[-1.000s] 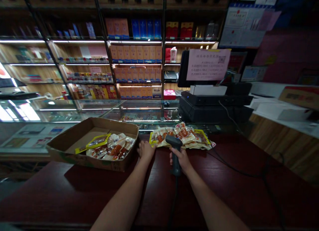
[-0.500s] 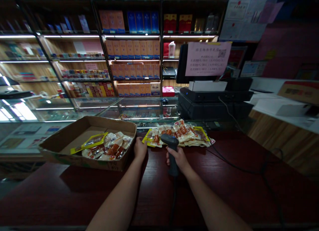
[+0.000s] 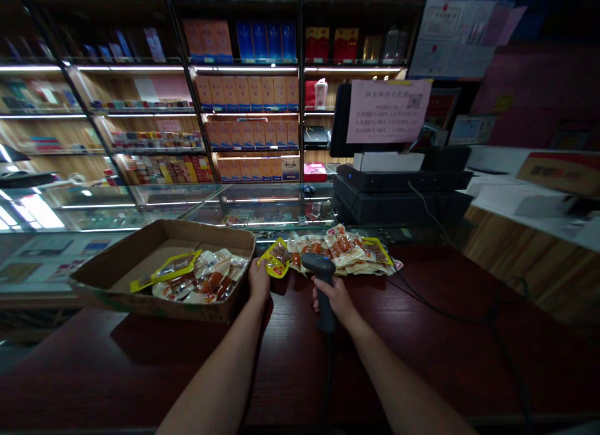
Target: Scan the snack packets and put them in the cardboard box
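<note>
My left hand [image 3: 259, 280] sits between the box and the loose pile, its fingers pinching the corner of a yellow-edged snack packet [image 3: 274, 258] lifted from that pile. My right hand [image 3: 334, 300] grips a black handheld barcode scanner [image 3: 323, 297], its head pointing forward and down over the counter. Just beyond the scanner lies a heap of clear yellow-trimmed snack packets [image 3: 340, 252]. To my left, an open cardboard box [image 3: 159, 235] holds more packets [image 3: 201, 277].
The dark red counter [image 3: 117, 366] carries the scanner's black cable [image 3: 450, 313]. Behind stand a glass display case [image 3: 262, 204], a black till [image 3: 398, 194] with a pink notice [image 3: 387, 110], and lit shelves of boxed goods [image 3: 244, 91]. A cardboard parcel [image 3: 557, 175] lies at right.
My left hand has moved left towards the box, and a yellow-edged packet has lifted from the pile with it. My right hand and the scanner stay nearly still.
</note>
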Motion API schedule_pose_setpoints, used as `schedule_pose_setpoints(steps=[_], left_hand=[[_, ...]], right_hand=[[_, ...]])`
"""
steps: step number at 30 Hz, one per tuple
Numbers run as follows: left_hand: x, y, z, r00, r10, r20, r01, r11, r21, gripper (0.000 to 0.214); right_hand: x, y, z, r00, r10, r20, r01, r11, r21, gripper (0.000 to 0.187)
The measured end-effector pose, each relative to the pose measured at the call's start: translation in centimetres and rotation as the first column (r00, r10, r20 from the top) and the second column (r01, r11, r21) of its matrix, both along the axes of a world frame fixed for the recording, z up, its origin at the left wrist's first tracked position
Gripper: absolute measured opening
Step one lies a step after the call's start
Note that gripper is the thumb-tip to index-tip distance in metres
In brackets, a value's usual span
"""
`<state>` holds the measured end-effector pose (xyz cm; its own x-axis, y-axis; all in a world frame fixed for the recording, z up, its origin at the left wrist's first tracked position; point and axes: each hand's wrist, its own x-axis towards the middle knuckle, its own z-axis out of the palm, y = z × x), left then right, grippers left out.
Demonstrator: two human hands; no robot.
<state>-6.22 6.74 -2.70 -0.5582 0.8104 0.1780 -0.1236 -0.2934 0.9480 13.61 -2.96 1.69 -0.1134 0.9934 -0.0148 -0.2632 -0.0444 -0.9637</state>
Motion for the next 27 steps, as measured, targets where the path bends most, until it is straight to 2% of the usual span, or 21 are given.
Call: schedule_pose_setpoints(steps=[3, 8, 9, 11, 14, 16, 17, 19, 21, 24, 25, 27], left_hand=[[1.1, -0.4, 0.8, 0.976, 0.036, 0.213, -0.032, 0.999, -0.020, 0.009], [1.6, -1.1, 1.9, 0.853, 0.026, 0.522, 0.028, 0.995, -0.096, 0.019], [1.4, -1.2, 2.0, 0.826, -0.011, 0.564, 0.072, 0.994, -0.086, 0.021], [0.6, -1.6, 2.2, 0.768, -0.163, 0.620, 0.228, 0.973, -0.027, 0.018], [-0.2, -2.1, 2.3, 0.675, -0.412, 0.612, 0.516, 0.857, 0.007, 0.013], [-0.1, -2.2, 2.3, 0.707, -0.450, 0.545, 0.579, 0.811, -0.082, 0.011], [0.1, -2.2, 2.3, 0.750, -0.434, 0.499, 0.562, 0.816, -0.135, 0.007], [0.9, -2.1, 2.2, 0.842, -0.369, 0.393, 0.463, 0.868, -0.178, 0.004], [1.6, -2.0, 2.1, 0.905, -0.298, 0.305, 0.355, 0.922, -0.152, 0.021], [2.0, -1.8, 2.0, 0.959, -0.211, 0.188, 0.229, 0.970, -0.078, 0.049], [2.0, -1.7, 1.9, 0.966, -0.191, 0.175, 0.202, 0.978, -0.050, 0.053], [1.8, -1.6, 1.8, 0.967, -0.153, 0.202, 0.155, 0.988, 0.007, 0.047]], right_hand=[[0.1, 0.0, 0.0, 1.000, -0.005, -0.005, 0.005, 1.000, -0.001, 0.036], [0.1, -0.2, 0.2, 1.000, -0.014, -0.018, 0.014, 1.000, 0.013, 0.034], [0.1, -0.2, 0.2, 1.000, -0.015, -0.026, 0.015, 1.000, 0.013, 0.034], [0.1, -0.3, 0.4, 0.999, -0.016, -0.040, 0.016, 1.000, 0.010, 0.034], [0.1, -0.4, 0.5, 0.999, -0.017, -0.036, 0.017, 1.000, 0.019, 0.033], [0.1, -0.4, 0.5, 0.999, -0.012, -0.037, 0.013, 1.000, 0.028, 0.032], [0.1, -0.5, 0.5, 0.999, -0.006, -0.040, 0.007, 1.000, 0.029, 0.032], [0.2, -0.5, 0.5, 0.999, 0.008, -0.049, -0.007, 1.000, 0.030, 0.034], [0.3, -0.5, 0.5, 0.998, 0.018, -0.060, -0.016, 0.999, 0.033, 0.036], [0.4, -0.4, 0.5, 0.998, 0.008, -0.066, -0.006, 1.000, 0.031, 0.038], [0.4, -0.4, 0.5, 0.998, 0.000, -0.062, 0.002, 1.000, 0.025, 0.038], [0.4, -0.3, 0.5, 0.999, -0.015, -0.048, 0.016, 1.000, 0.014, 0.038]])
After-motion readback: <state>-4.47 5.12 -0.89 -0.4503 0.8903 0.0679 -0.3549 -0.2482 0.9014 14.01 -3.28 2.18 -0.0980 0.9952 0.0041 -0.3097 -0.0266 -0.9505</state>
